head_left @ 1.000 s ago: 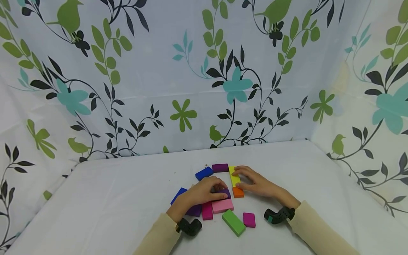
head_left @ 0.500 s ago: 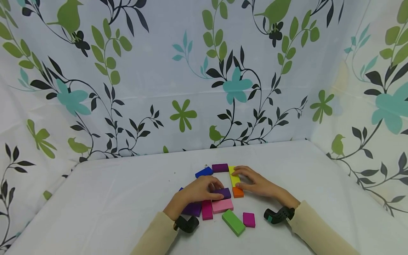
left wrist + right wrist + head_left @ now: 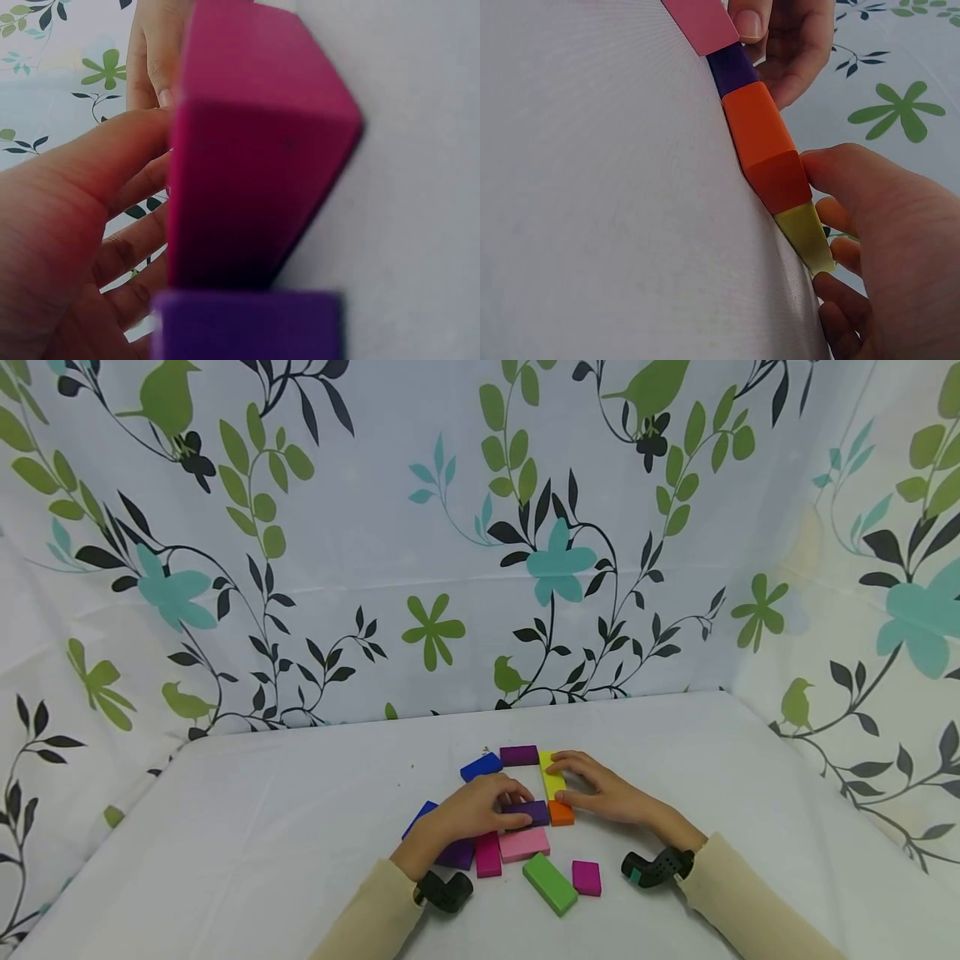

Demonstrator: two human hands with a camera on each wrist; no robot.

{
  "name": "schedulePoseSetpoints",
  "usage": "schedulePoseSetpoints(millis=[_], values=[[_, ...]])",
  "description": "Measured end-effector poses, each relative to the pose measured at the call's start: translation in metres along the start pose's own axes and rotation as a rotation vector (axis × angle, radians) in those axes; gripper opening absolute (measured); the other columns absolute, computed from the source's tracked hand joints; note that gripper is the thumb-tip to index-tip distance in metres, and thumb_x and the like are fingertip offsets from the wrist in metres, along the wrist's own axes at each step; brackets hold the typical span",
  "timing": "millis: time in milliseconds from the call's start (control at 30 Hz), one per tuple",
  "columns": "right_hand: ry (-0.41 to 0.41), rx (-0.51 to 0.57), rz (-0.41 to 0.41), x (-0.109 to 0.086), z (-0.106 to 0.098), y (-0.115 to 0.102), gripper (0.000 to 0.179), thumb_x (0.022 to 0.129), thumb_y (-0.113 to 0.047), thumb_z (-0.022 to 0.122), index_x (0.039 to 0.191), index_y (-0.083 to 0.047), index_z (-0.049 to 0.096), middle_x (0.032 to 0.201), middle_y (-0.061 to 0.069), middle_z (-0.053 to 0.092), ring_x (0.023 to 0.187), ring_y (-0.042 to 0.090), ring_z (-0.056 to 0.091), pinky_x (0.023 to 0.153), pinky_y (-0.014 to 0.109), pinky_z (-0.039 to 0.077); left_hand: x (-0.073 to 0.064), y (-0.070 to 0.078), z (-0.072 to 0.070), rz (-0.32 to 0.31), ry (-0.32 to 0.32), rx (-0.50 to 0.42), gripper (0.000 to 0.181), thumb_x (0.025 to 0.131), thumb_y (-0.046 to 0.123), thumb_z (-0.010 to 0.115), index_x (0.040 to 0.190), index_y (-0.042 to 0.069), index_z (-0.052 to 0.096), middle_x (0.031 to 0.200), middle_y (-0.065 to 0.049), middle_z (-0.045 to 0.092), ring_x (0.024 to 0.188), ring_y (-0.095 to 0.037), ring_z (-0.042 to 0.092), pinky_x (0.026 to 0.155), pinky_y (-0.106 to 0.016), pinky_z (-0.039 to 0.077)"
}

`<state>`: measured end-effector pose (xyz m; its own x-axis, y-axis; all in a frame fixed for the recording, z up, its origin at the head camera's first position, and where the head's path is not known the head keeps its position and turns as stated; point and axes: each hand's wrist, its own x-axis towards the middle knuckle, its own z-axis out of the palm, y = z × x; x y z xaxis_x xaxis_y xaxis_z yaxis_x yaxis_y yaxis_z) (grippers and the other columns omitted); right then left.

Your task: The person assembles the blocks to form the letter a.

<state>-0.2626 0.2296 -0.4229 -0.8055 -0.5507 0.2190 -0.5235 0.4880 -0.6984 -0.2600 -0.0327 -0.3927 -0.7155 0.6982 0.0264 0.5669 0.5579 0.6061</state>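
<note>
My left hand [image 3: 476,807] pinches a purple block [image 3: 536,814] between its thumb and fingers. One end of that block meets the orange block [image 3: 561,813], and a pink block [image 3: 524,844] lies along its near side. My right hand [image 3: 611,792] holds the yellow block [image 3: 552,777], fingers at the far end and thumb where yellow meets orange. In the right wrist view, the orange block [image 3: 761,135] sits between the purple block [image 3: 733,69] and the yellow block [image 3: 805,235]. A magenta block [image 3: 255,150] largely covers the left fingertips in the left wrist view.
Beyond the hands lie a dark plum block [image 3: 519,756] and a blue block [image 3: 481,767]. Another purple block [image 3: 455,854] and a second blue block [image 3: 422,817] are partly under the left wrist. Nearer stand a green block [image 3: 550,884] and a small magenta block [image 3: 587,878].
My left hand first shifts slightly left, then back right, and the purple block slides right until its end meets the orange block. The right hand stays in place.
</note>
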Motion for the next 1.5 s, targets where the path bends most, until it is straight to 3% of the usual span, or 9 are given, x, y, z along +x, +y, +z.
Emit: schedulePoseSetpoints(millis=[233, 1000, 1300, 1500], values=[[0.003, -0.014, -0.009, 0.0, 0.0, 0.003, 0.037, 0.096, -0.018, 0.061, 0.131, -0.007, 0.055, 0.147, 0.021, 0.038, 0.138, 0.045, 0.03, 0.108, 0.067, 0.023, 0.001, 0.001, 0.002, 0.034, 0.005, 0.027, 0.032, 0.091, 0.029, 0.069, 0.119, 0.013, 0.068, 0.104, -0.002, 0.062, 0.092, -0.013, 0.057, 0.077, -0.021, 0.048], [-0.003, 0.009, 0.022, -0.003, -0.002, 0.0, 0.037, 0.096, -0.019, 0.061, 0.131, -0.009, 0.055, 0.148, 0.02, 0.037, 0.139, 0.045, 0.028, 0.108, 0.068, 0.021, 0.002, 0.002, 0.003, 0.008, -0.001, 0.003, 0.037, 0.096, 0.032, 0.062, 0.125, 0.009, 0.062, 0.11, -0.004, 0.064, 0.1, -0.016, 0.059, 0.084, -0.025, 0.05], [-0.004, 0.016, 0.02, 0.002, 0.002, -0.001, 0.039, 0.096, -0.023, 0.062, 0.132, -0.011, 0.054, 0.149, 0.018, 0.037, 0.14, 0.044, 0.028, 0.108, 0.068, 0.021, -0.003, -0.003, -0.006, 0.002, 0.014, -0.04, 0.034, 0.097, 0.031, 0.06, 0.122, 0.008, 0.063, 0.112, -0.003, 0.063, 0.102, -0.016, 0.058, 0.083, -0.025, 0.05], [-0.009, 0.007, 0.018, 0.001, 0.0, 0.001, 0.04, 0.096, -0.024, 0.061, 0.132, -0.009, 0.054, 0.149, 0.02, 0.036, 0.139, 0.045, 0.028, 0.108, 0.068, 0.023, -0.004, 0.001, -0.01, 0.022, 0.03, -0.037, 0.035, 0.096, 0.032, 0.061, 0.121, 0.008, 0.064, 0.114, -0.003, 0.063, 0.104, -0.018, 0.057, 0.086, -0.028, 0.05]])
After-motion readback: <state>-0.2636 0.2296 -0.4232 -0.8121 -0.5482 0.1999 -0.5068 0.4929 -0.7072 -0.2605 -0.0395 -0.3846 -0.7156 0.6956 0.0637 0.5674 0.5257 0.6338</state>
